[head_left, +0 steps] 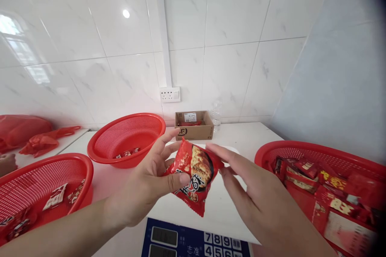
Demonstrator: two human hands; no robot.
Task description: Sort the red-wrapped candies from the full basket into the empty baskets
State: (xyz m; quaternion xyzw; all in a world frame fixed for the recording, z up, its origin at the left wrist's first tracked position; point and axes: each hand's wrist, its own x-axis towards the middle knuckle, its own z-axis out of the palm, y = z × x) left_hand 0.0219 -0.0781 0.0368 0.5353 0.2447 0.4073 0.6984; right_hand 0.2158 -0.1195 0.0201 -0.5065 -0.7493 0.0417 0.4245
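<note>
A red snack packet (201, 164) with a food picture and dark lettering is held up in front of me, above a digital scale (196, 247) with a blue keypad and white platform. My left hand (141, 186) grips its left side, thumb across the front and fingers behind. At the packet's right corner, my right hand (259, 192) closes its fingertips on the wrapper edge. Part of the scale's platform is hidden behind the packet and hands.
To the right, a red basket (271, 147) holds many packets. Two red baskets (126, 118) (86, 164) at left contain a few packets. A cardboard box (197, 132) and clear bottle (216, 114) stand by the wall. Red plastic bags (25, 130) and another person's hand (8, 164) are far left.
</note>
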